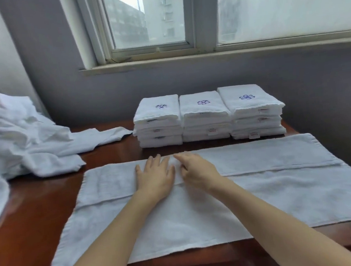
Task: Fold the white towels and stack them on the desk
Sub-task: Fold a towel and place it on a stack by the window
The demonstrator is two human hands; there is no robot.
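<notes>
**Both hands down on the half-folded towel**

The white towel is lying spread across the worktop, its far edge folded toward the person. The left hand is pressing on the fold, fingers straight. The right hand is resting just beside it, fingers loosely extended, gripping nothing. Three folded stacks are sitting behind, and unfolded towels are lying heaped at the left.

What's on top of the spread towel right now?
The spread towel carries its own folded-over far strip, with left hand and right hand resting on it. The desk beneath is covered.
</notes>
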